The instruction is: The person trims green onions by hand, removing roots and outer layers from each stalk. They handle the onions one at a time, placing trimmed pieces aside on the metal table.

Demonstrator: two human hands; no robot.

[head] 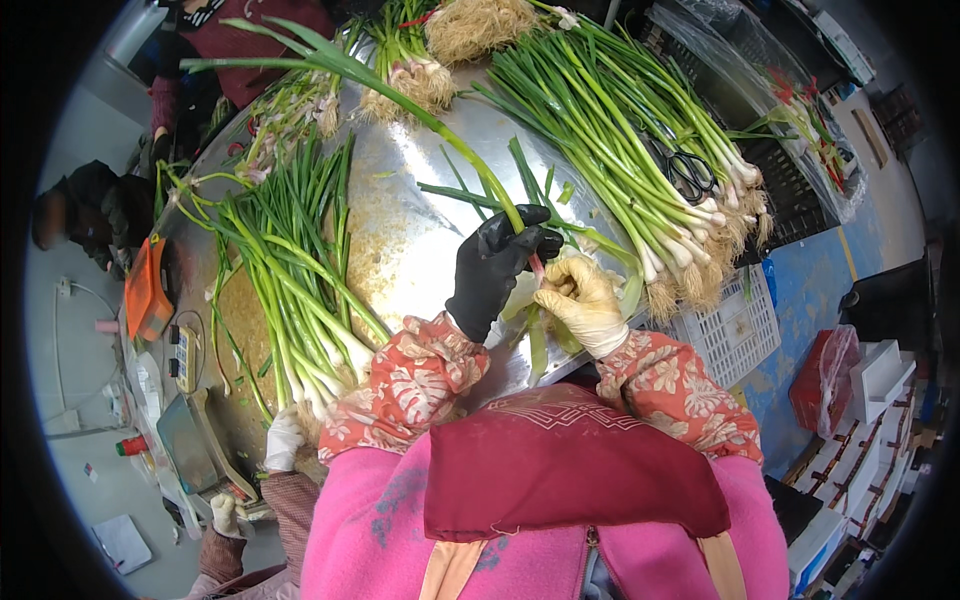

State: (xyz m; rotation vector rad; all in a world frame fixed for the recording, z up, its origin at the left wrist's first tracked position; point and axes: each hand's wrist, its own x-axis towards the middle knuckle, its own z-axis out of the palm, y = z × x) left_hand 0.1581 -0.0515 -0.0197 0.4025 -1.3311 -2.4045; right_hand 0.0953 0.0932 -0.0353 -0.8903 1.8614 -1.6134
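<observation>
My left hand (499, 259), in a black glove, grips one long green garlic stalk (465, 150) near its pinkish lower end. The stalk's leaves reach up to the far left. My right hand (581, 300), in a pale glove, has its fingers closed at the stalk's base; the fingers hide the root end. Peeled leaves (537, 345) hang and lie below and around both hands. To the right lies a large row of green garlic (600, 165) with white bulbs and stringy roots, with black-handled scissors (690, 176) on it. Another pile of green garlic (300, 285) lies to the left.
The round metal table (397, 195) holds more bundles at its far side, one with a root mass (480, 30). At left are an orange container (146, 292), a weighing scale (199, 442) and co-workers' gloved hands (283, 442). A white plastic crate (731, 330) stands at right.
</observation>
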